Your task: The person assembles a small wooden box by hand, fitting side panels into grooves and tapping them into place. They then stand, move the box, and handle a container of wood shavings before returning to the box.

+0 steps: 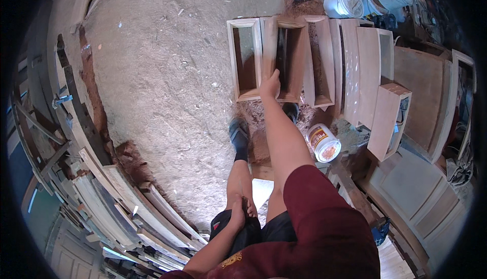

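My right hand (270,84) reaches forward and closes on the near end of a pale wooden side board of a drawer box (290,97). The upper part of that board looks blurred. Left of it lies a lighter rectangular wooden frame (245,97), its inside facing up. Another narrow wooden box (331,60) lies to the right. My left hand (237,215) rests by my left knee with its fingers curled around something small and dark, too hidden to name.
A white bucket (323,142) stands right of my feet. More wooden boxes (369,50) line the right, with stacked buckets (345,5) beyond. Wood strips (129,203) are piled at the left, and panels (423,101) lean at the far right.
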Motion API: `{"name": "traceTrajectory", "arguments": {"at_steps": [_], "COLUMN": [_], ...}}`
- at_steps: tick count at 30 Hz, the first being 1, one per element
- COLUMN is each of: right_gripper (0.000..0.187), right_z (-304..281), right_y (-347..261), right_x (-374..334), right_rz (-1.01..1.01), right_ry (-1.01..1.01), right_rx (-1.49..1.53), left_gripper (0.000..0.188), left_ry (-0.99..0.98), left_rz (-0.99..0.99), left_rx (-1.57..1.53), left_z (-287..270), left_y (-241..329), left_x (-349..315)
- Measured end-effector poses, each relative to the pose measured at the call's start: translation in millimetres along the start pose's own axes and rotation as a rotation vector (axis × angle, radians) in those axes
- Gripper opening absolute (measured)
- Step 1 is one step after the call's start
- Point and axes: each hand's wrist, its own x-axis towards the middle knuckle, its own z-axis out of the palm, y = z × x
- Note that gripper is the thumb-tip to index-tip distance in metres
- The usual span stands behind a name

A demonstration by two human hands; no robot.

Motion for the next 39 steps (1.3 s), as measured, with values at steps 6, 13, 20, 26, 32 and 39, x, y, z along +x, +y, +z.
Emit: {"name": "traceTrajectory", "arguments": {"at_steps": [6, 13, 20, 26, 32, 39], "right_gripper": [0.050, 0.057, 0.060, 0.058, 0.057, 0.036], "right_z": [17, -7, -20, -69, -92, -93], "right_y": [29, 31, 29, 70, 90, 125], "right_x": [9, 18, 36, 69, 57, 69], "right_rz": [-0.014, -0.118, -0.261, -0.364, -1.015, -1.130], "right_ry": [-0.008, 0.001, -0.316, -0.529, -0.667, -0.576], "right_rx": [-0.047, -0.023, -0.134, -0.075, -0.646, -0.706], "left_gripper": [0.062, 0.063, 0.063, 0.062, 0.063, 0.060], "left_ry": [0.045, -0.018, -0.030, -0.003, 0.037, 0.009], "left_rz": [0.031, 0.041, 0.059, 0.018, 0.039, 0.051], "left_rx": [0.067, -0.009, 0.030, -0.057, -0.036, -0.101], "left_z": [16, 21, 35, 47, 63, 61], "left_y": [12, 6, 12, 8, 10, -16], "left_x": [-6, 5, 7, 11, 9, 18]}}
